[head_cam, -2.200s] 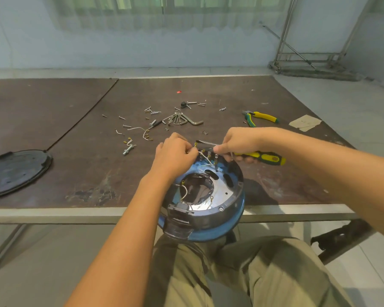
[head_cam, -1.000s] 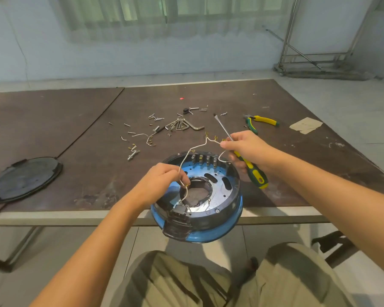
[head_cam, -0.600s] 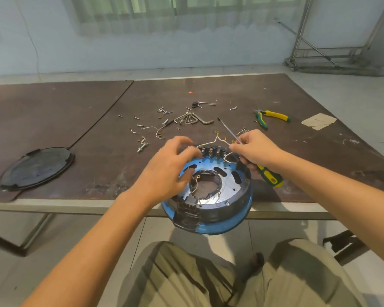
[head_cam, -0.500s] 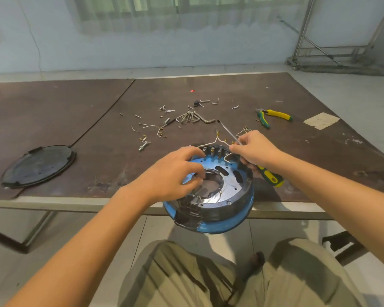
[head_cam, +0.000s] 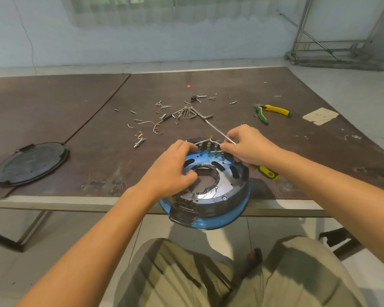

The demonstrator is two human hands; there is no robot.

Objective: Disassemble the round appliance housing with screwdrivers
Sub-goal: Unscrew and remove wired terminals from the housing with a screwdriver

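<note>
Round housing (head_cam: 220, 196) sits at the near edge of the table (head_cam: 98, 107), blue rim overhanging toward our lap. Our left hand (head_cam: 171, 171) grips it from the top, fingers curled, thumb at the central opening. Our right hand (head_cam: 248, 147) is curled round the screwdriver (head_cam: 267, 171), shaft pointing away, fingertips pinching the white wires (head_cam: 205, 141) at the far rim. Farther out: loose screws (head_cam: 164, 105), hex keys (head_cam: 186, 113), pliers (head_cam: 273, 110) to the right, black round cover (head_cam: 29, 162) far left.

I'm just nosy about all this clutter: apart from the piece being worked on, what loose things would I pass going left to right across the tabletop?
black round cover → scattered screws and hex keys → yellow-and-green pliers → scrap of paper
</note>
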